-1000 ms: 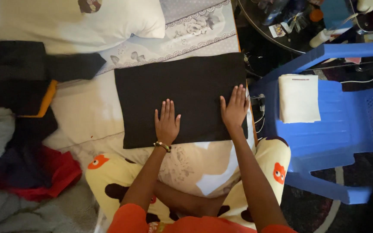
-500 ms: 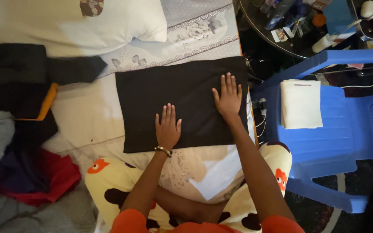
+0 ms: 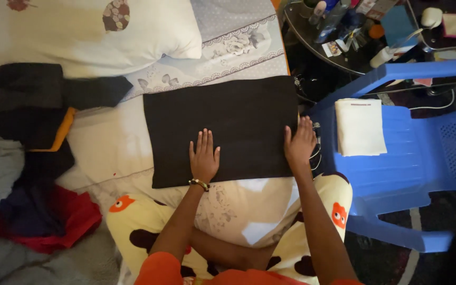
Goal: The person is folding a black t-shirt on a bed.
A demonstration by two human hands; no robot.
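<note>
Both arms reach forward. The left hand point(image 3: 203, 158) lies flat, fingers spread, grasping nothing, on a black cloth point(image 3: 220, 129), a smooth folded rectangle on the bed point(image 3: 106, 148). The right hand point(image 3: 300, 145) curls over the cloth's right edge.

Pillow point(image 3: 80, 31) cut off at top edge

Both arms reached forward from the body, bare below orange sleeves. The left hand point(image 3: 203, 158) lay flat, palm down, fingers straight and close together, a beaded band at its wrist. The right hand point(image 3: 299, 145) sat further out, fingers spread and slightly curled.
</note>
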